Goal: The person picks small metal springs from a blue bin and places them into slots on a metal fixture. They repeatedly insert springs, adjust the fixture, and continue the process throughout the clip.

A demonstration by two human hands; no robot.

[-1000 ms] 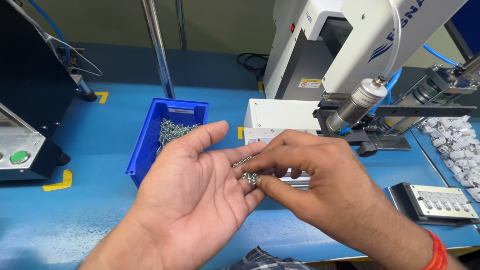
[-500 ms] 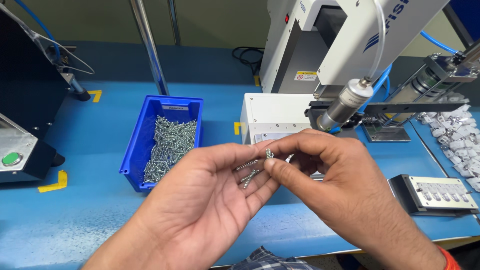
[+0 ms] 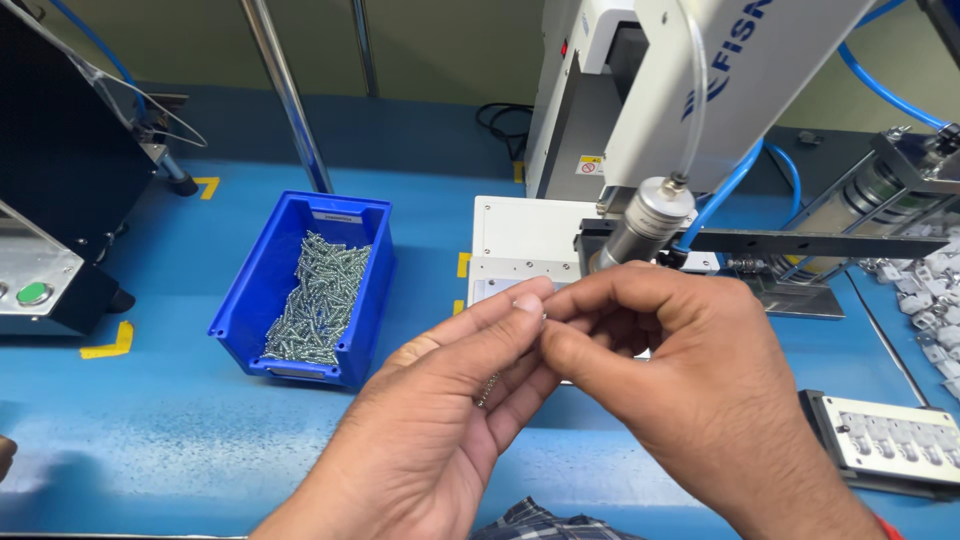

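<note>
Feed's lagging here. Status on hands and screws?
Left hand cupped, right hand pinching a screw at its fingertips. Blue bin of screws left. Nothing blocking.

The tabletop [image 3: 200, 440] is covered in a blue, slightly scuffed mat with yellow corner marks [image 3: 108, 345] on it. A blue plastic bin [image 3: 262, 300] stands on it left of centre, holding a heap of small silver screws [image 3: 320, 298]. At the far left sits a dark machine housing [image 3: 60, 180] with a grey panel and a green button [image 3: 32, 293]. Behind the middle stands a white dispensing machine [image 3: 620, 110] on its white base plate [image 3: 525, 240]. At the right edge lies a pile of small white parts [image 3: 935, 290], and nearer the front a dark tray with a pale fixture plate [image 3: 895, 440].
</note>
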